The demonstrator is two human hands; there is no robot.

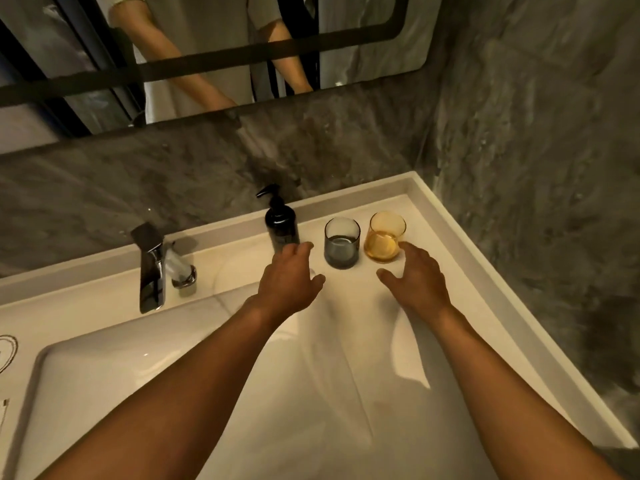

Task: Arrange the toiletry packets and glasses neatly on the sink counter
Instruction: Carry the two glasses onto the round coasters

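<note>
Two glasses stand side by side at the back right of the white sink counter (346, 358): a grey glass (341, 242) and, to its right, an amber glass (384, 237). My left hand (289, 282) hovers open just left of the grey glass, fingertips near the foot of a black pump bottle (280, 223). My right hand (415, 278) is open too, fingers spread, its fingertips close to the amber glass's right side. Neither hand holds anything. I see no toiletry packets.
A chrome tap (152, 268) stands left of the bottle, above the basin (104, 368). A raised rim (485, 271) borders the counter against the grey stone wall at the back and right. A mirror (207, 46) hangs above and reflects a person's arms.
</note>
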